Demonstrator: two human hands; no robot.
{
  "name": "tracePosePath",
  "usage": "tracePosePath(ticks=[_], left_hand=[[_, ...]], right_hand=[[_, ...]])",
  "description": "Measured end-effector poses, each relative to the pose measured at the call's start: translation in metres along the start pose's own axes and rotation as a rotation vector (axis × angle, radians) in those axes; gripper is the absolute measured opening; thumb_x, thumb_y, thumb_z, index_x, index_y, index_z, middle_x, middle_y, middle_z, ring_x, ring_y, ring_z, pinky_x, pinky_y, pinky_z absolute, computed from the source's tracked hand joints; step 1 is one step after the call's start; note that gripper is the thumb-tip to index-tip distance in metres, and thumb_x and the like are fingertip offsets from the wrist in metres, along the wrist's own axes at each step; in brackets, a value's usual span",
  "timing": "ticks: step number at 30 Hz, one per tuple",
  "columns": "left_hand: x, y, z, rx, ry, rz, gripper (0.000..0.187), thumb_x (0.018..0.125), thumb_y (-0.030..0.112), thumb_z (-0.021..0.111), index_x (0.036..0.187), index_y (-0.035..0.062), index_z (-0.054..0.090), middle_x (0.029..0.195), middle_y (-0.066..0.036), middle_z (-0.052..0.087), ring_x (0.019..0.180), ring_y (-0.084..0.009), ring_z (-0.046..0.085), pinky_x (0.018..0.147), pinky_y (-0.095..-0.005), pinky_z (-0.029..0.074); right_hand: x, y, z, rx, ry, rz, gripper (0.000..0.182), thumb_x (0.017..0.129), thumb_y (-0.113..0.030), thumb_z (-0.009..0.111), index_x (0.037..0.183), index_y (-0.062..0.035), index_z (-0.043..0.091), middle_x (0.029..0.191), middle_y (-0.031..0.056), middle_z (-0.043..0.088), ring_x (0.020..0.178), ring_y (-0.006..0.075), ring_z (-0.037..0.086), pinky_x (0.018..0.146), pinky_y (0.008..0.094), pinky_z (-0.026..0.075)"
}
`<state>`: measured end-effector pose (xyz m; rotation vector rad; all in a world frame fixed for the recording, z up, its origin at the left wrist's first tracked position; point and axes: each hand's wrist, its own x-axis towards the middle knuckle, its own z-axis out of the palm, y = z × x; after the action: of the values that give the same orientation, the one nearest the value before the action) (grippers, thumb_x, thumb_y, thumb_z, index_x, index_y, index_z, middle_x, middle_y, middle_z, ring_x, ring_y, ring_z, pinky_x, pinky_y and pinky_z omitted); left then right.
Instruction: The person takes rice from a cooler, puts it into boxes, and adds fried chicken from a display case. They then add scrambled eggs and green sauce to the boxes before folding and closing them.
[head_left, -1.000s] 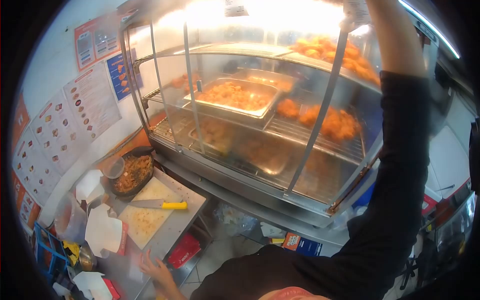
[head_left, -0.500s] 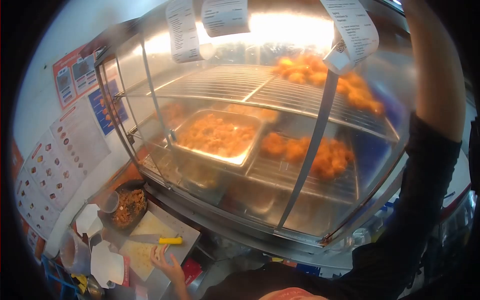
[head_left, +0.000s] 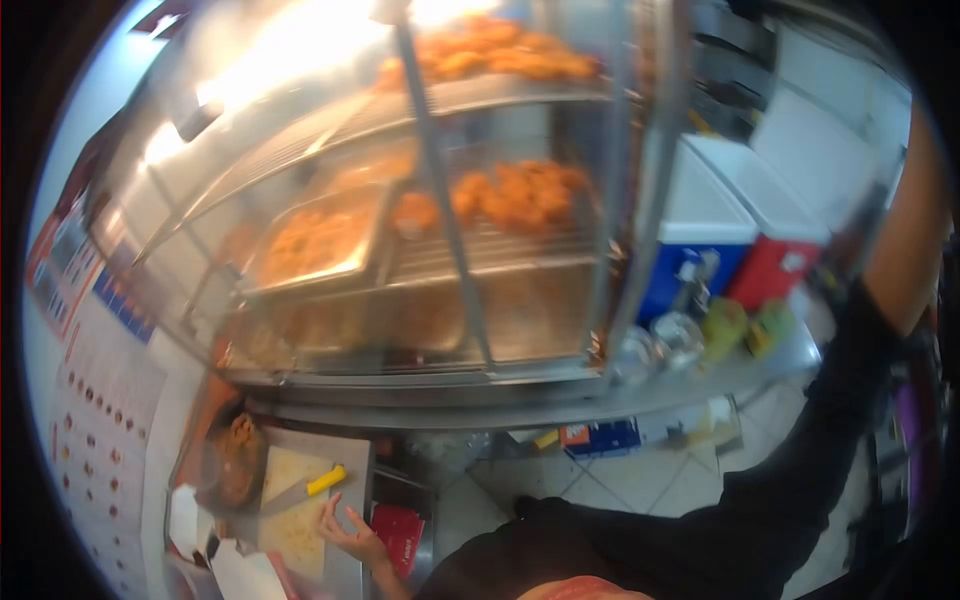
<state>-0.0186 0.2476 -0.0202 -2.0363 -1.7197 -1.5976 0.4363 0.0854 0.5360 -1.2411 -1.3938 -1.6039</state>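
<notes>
My left hand hovers at the right edge of a stained cutting board, fingers spread, holding nothing that I can see. Just above its fingertips lies a knife with a yellow handle, blade pointing left across the board. My right arm, in a black sleeve, reaches up along the right edge of the view; its hand is outside the picture. Left of the board sits a dark bowl with brown food in it. White takeaway boxes stand at the lower left.
A glass warming cabinet holds fried pieces on racks and a metal tray of more. At right are a blue cooler and a red cooler, both white-lidded. Red cartons sit below the worktop's edge.
The view has swung to the right, bringing the coolers and tiled floor into sight. The hanging receipts have left the picture. My left hand stays beside the board, fingers still spread.
</notes>
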Motion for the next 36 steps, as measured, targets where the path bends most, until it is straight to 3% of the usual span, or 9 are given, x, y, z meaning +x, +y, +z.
tracePosePath(ticks=[3,4,6,9,12,15,17,23,36], left_hand=[[-0.008,0.046,0.014,-0.362,-0.326,-0.255,0.02,0.096,0.008,0.051,0.108,-0.0002,0.065,0.075,-0.007,0.058,0.072,-0.0165,0.057,0.071,-0.0292,0.046],[-0.011,0.066,0.018,-0.456,-0.384,-0.228,0.021,0.097,0.008,0.05,0.109,-0.0006,0.065,0.073,-0.006,0.057,0.068,-0.014,0.055,0.067,-0.0273,0.044],[-0.016,0.109,0.026,-0.675,-0.5,-0.192,0.023,0.095,0.008,0.052,0.113,0.0012,0.064,0.077,-0.005,0.059,0.072,-0.0138,0.057,0.069,-0.0264,0.045],[-0.021,0.216,0.036,-0.953,-0.468,0.047,0.028,0.092,0.009,0.061,0.119,0.0029,0.063,0.088,-0.007,0.065,0.088,-0.0185,0.062,0.079,-0.031,0.048],[-0.018,0.312,0.032,-0.94,-0.473,0.231,0.042,0.085,0.013,0.071,0.124,0.0011,0.061,0.104,-0.011,0.068,0.106,-0.0249,0.062,0.088,-0.037,0.048],[-0.028,0.333,0.065,-0.818,-1.106,0.543,0.049,0.085,0.017,0.074,0.126,-0.0041,0.058,0.11,-0.014,0.068,0.107,-0.0276,0.063,0.089,-0.0394,0.049],[-0.054,0.345,0.086,-1.041,-1.496,-0.19,0.042,0.088,0.016,0.072,0.122,-0.0058,0.059,0.105,-0.012,0.069,0.097,-0.0221,0.067,0.086,-0.0352,0.051],[-0.136,0.339,0.155,-1.473,-1.765,-0.776,0.027,0.09,0.014,0.069,0.111,-0.0032,0.066,0.099,-0.009,0.071,0.087,-0.0132,0.067,0.08,-0.0283,0.053],[-0.159,0.357,0.1,-0.843,-1.226,-0.475,0.03,0.093,0.022,0.066,0.107,-0.005,0.067,0.093,-0.006,0.069,0.077,-0.0118,0.062,0.071,-0.0289,0.049]], right_hand=[[-0.104,-0.022,-0.103,-0.029,-0.109,0.297,0.067,0.087,-0.033,0.07,0.137,-0.0018,0.038,0.137,0.0208,0.048,0.113,0.0332,0.058,0.088,0.0449,0.058],[-0.134,-0.053,-0.087,-0.091,-0.001,0.314,0.077,0.086,-0.046,0.07,0.145,-0.0122,0.033,0.141,0.0137,0.044,0.128,0.0342,0.045,0.109,0.0648,0.031],[-0.222,-0.013,-0.148,0.251,-0.409,1.007,0.073,0.084,-0.012,0.069,0.147,-0.0028,0.035,0.142,0.017,0.047,0.127,0.0262,0.05,0.102,0.039,0.044],[-0.271,-0.02,-0.149,0.941,-0.783,0.943,0.046,0.076,-0.008,0.077,0.118,0.0011,0.06,0.135,0.0153,0.052,0.123,0.0263,0.053,0.102,0.0386,0.042],[-0.321,-0.019,-0.119,1.231,-1.151,0.77,0.051,0.081,-0.003,0.067,0.13,-0.0083,0.056,0.126,0.0125,0.062,0.117,0.0256,0.059,0.095,0.0378,0.048],[-0.375,-0.016,-0.091,1.297,-1.158,0.911,0.045,0.081,-0.003,0.067,0.124,-0.0085,0.058,0.119,0.0115,0.064,0.116,0.0237,0.058,0.096,0.0389,0.045],[-0.42,0.0,-0.069,0.981,-0.879,0.599,0.034,0.082,-0.002,0.065,0.115,-0.0087,0.061,0.115,0.0081,0.065,0.109,0.0228,0.06,0.1,0.0402,0.039],[-0.503,0.001,-0.025,1.831,-0.433,0.412,0.017,0.087,-0.007,0.065,0.104,-0.0112,0.063,0.102,0.0021,0.062,0.096,0.0213,0.058,0.103,0.0453,0.027],[-0.527,-0.033,0.007,1.645,-0.952,0.231,0.022,0.078,-0.018,0.073,0.098,-0.0077,0.072,0.089,0.0056,0.051,0.088,0.0219,0.053,0.078,0.0349,0.042]])
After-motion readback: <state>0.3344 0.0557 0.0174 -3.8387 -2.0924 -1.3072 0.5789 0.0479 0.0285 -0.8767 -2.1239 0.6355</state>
